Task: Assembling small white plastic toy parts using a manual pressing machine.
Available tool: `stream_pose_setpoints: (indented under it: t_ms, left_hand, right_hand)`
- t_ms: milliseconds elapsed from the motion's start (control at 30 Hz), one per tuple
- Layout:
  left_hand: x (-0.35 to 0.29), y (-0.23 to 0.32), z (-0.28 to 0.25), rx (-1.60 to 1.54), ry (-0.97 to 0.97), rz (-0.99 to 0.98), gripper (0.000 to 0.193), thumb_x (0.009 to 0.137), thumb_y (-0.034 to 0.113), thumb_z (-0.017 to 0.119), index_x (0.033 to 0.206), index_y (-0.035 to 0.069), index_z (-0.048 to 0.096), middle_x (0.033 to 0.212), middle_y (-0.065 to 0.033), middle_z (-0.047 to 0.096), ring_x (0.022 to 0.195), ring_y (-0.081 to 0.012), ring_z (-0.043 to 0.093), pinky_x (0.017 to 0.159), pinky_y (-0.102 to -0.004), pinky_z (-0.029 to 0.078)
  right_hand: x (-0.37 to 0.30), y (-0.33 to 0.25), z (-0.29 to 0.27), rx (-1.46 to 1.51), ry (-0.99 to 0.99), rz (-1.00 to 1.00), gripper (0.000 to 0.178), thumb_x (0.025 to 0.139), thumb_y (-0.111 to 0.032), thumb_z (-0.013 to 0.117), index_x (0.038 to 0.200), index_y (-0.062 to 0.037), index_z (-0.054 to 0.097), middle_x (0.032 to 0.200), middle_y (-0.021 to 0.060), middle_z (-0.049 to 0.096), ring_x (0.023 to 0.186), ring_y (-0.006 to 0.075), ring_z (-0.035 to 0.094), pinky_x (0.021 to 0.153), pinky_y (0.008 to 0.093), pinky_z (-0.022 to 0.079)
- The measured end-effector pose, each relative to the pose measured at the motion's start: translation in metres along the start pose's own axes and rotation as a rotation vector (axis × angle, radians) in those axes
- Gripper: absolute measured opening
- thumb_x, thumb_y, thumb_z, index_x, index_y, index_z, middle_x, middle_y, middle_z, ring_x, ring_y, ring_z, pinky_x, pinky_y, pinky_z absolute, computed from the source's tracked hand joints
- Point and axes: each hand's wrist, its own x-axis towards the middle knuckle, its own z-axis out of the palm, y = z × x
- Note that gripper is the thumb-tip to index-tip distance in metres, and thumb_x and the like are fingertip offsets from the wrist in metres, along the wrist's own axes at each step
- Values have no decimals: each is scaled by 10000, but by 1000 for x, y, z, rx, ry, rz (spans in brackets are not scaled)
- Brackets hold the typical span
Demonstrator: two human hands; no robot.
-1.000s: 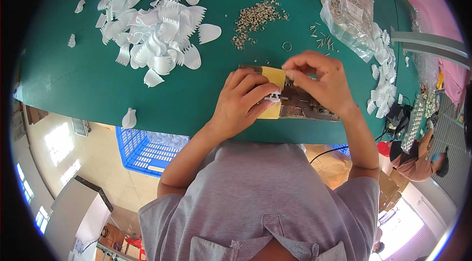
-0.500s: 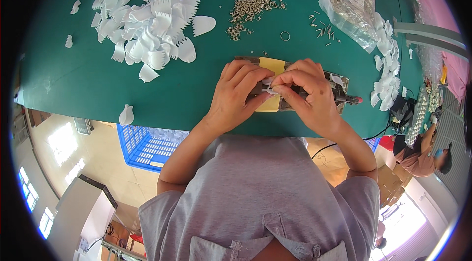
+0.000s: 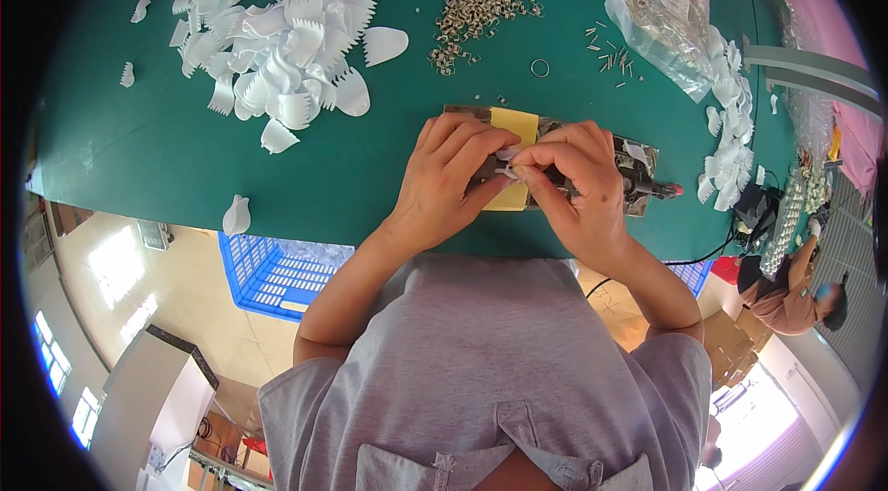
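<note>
White piece (image 3: 505, 154) at fixture (image 3: 638, 180) | green tabletop (image 3: 305, 186) | blue crate (image 3: 242, 275) below | pale floor (image 3: 190, 274)

I can read no words or numbers from my end. On the clear plastic bag (image 3: 644, 40) at the far right of the bench (image 3: 370, 190), I make out a pale label (image 3: 673, 3) with print too small and blurred to read. Below the bench edge, a brown package (image 3: 622, 320) bears a few dark strokes (image 3: 606, 298) that look like handwriting; I see their lines, partly hidden by a forearm and a cable (image 3: 598, 287), but I cannot make out what they say.
</note>
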Motion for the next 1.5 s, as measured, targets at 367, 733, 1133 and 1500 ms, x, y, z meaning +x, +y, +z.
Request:
stream_pose_setpoints:
  t_ms: [367, 733, 1133, 1500]
  left_hand:
    - [1, 1, 1, -19, 20, -22, 496, 737, 62, 865, 1191, 85, 668, 1093, -75, 689, 1061, -317, 624, 935, -445, 494]
    - [2, -2, 3, -76, 37, -7, 405, 732, 103, 887, 1091, 101, 701, 1043, -70, 672, 1030, -312, 620, 920, -444, 469]
    - [10, 3, 1, -243, -16, -78, 269, 777, -24, 880, 999, 32, 739, 1010, -66, 703, 970, -212, 665, 816, -323, 539]
    - [12, -3, 6, -225, 35, -26, 319, 704, 74, 947, 928, 61, 720, 919, -52, 691, 867, -219, 656, 788, -332, 511]
  right_hand:
    - [7, -1, -3, 136, -55, 214, 147, 802, -43, 825, 913, -112, 758, 871, -13, 704, 845, 186, 630, 856, 353, 447]
    - [23, 10, -13, 473, -279, 477, 169, 849, -61, 822, 950, -4, 700, 820, 32, 697, 784, 89, 670, 732, 258, 544]
    - [-25, 57, -76, 125, 455, 372, 125, 984, -75, 738, 1098, -24, 732, 997, 38, 738, 864, 90, 675, 823, 246, 541]
    - [-126, 142, -78, -350, 672, 502, 159, 1053, -105, 629, 1080, -7, 752, 971, 84, 722, 844, 171, 649, 800, 321, 514]
